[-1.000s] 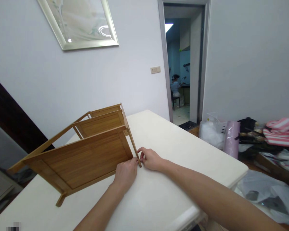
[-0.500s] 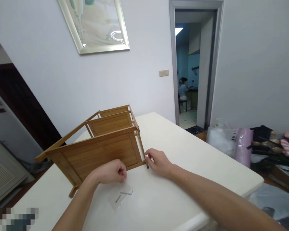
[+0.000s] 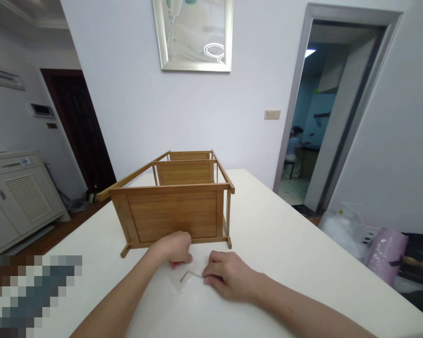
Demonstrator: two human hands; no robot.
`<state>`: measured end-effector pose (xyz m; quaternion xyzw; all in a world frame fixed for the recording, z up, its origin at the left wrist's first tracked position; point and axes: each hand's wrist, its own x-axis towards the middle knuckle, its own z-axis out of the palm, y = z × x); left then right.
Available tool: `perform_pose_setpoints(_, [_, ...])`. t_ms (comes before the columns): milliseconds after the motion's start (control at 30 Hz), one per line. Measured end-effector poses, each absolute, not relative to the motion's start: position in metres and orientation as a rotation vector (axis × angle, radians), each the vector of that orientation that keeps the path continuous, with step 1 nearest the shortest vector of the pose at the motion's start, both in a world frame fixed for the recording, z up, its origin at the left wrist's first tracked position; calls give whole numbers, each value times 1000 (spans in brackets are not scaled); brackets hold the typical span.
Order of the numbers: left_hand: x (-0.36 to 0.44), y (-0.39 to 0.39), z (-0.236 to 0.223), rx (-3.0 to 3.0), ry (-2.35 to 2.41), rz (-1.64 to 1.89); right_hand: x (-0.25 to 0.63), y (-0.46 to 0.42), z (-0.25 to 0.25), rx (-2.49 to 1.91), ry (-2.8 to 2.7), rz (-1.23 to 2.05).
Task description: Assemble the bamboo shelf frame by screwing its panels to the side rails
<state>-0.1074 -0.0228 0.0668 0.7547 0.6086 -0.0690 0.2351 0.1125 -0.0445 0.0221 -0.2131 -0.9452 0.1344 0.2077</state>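
Observation:
A wooden shelf rack [image 3: 176, 211] with several slatted tiers lies on its side on the white table. In front of its nearest panel, my left hand [image 3: 178, 246] is closed, fingers curled down at the far edge of a small clear plastic bag [image 3: 179, 284]; what they hold, if anything, is hidden. A screw [image 3: 183, 278] lies at the bag. Beside it is a thin metal hex key [image 3: 195, 274], whose right end sits between the thumb and fingers of my right hand [image 3: 227, 274]. My right hand rests low over the tabletop, right of the bag.
The white table [image 3: 285, 263] stretches to the wall behind the rack. Past its right edge are a pink wrapped roll [image 3: 386, 253] and white plastic bags [image 3: 341, 234]. A doorway [image 3: 324, 117] shows a seated person in another room. A louvred cabinet [image 3: 24, 202] stands at left.
My right hand has left the rack's lower right leg and come down to the hex key. My left hand stays near the bag. The view has turned left and levelled.

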Motion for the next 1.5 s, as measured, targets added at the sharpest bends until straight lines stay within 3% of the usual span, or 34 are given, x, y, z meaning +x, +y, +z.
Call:
perform_pose_setpoints(533, [-112,-12,51,1698,1500,-260,118,-38,29,-770,-2640,379])
perform_pose_setpoints(833, [-113,-14,58,1749,1506,-163,112,-41,26,-933,-2699,76])
perform_pose_setpoints(1067, [-104,-18,57,1821,1581,-122,122,-38,32,-837,-2649,262])
perform_pose_setpoints(1500, [-100,-17,46,1916,1655,64,118,-33,20,-1018,-2662,-107])
